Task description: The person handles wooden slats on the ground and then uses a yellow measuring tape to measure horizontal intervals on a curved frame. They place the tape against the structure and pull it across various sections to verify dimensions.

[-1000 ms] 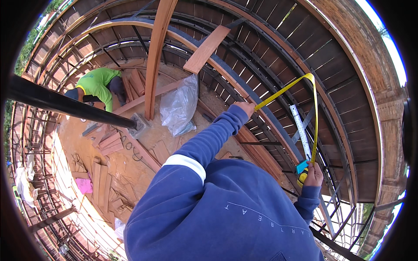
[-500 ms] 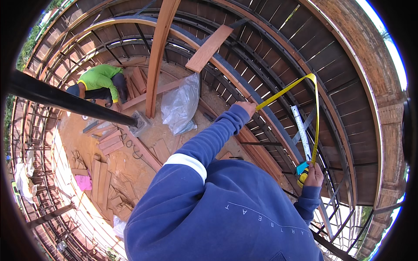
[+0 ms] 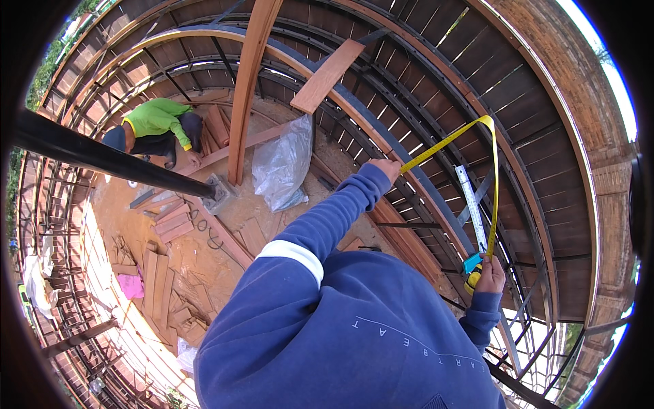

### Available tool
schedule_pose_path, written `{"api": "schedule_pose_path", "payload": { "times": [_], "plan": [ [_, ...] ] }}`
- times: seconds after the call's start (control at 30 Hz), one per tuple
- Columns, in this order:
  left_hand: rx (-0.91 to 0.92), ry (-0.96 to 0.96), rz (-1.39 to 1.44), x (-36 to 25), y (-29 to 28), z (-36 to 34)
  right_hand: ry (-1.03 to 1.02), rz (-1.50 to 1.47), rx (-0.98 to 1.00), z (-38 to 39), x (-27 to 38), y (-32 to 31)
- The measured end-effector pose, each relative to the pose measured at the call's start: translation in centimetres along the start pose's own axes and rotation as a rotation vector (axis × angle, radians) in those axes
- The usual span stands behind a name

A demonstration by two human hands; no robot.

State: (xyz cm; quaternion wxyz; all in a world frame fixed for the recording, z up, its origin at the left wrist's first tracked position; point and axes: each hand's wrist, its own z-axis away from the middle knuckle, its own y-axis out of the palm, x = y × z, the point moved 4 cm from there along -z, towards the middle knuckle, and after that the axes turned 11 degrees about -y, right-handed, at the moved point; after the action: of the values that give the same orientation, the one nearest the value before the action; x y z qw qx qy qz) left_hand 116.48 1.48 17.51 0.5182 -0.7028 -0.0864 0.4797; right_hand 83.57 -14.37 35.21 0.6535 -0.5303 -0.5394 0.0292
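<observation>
My left hand (image 3: 387,170) is closed on the end of a yellow tape measure blade (image 3: 443,143), beside the curved metal-and-wood rail. From there the blade slants up to the right, bends sharply and drops to the tape's yellow-and-black case (image 3: 473,279). That case is in my right hand (image 3: 492,274), whose fingers are wrapped round it. A try square with a teal handle (image 3: 472,263) and a silver ruled blade (image 3: 470,201) stands out from the same hand. How its handle is gripped is partly hidden.
A curved rail (image 3: 371,126) runs past my left hand, with a short plank (image 3: 328,76) across it. Left of it rise a wooden post (image 3: 246,88) and a black pole (image 3: 109,153). Below lie a clear plastic sheet (image 3: 281,167) and cut boards (image 3: 158,286). A co-worker in green (image 3: 158,117) crouches far left.
My hands, the tape and the square stay where they were. The co-worker's arm and hand have shifted slightly to the right over the boards, and the body has moved a little.
</observation>
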Motion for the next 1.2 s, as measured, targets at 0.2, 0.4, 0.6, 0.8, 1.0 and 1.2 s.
{"api": "schedule_pose_path", "payload": {
  "times": [0.2,0.4,0.6,0.8,1.0,1.2],
  "plan": [
    [0.029,-0.015,-0.009,-0.3,-0.1,0.0,0.005,-0.012,-0.013,0.0,-0.3,0.1],
    [0.018,-0.018,0.014,0.5,1.2,-0.4,-0.016,-0.009,0.017,-0.6,-1.3,0.2],
    [0.038,-0.069,-0.032,0.1,0.5,-0.4,-0.058,-0.065,0.035,-1.0,-0.2,1.2],
    [-0.149,-0.065,0.144,0.8,-2.4,2.5,-0.092,-0.067,0.104,-1.1,-0.3,3.0],
    [-0.494,-0.222,0.37,3.4,-7.0,10.5,-0.229,-0.166,0.288,-0.8,2.3,6.1],
    [-0.667,-0.493,0.365,4.6,-10.2,18.7,-0.357,-0.273,0.504,-2.3,4.0,8.8]
  ]
}}
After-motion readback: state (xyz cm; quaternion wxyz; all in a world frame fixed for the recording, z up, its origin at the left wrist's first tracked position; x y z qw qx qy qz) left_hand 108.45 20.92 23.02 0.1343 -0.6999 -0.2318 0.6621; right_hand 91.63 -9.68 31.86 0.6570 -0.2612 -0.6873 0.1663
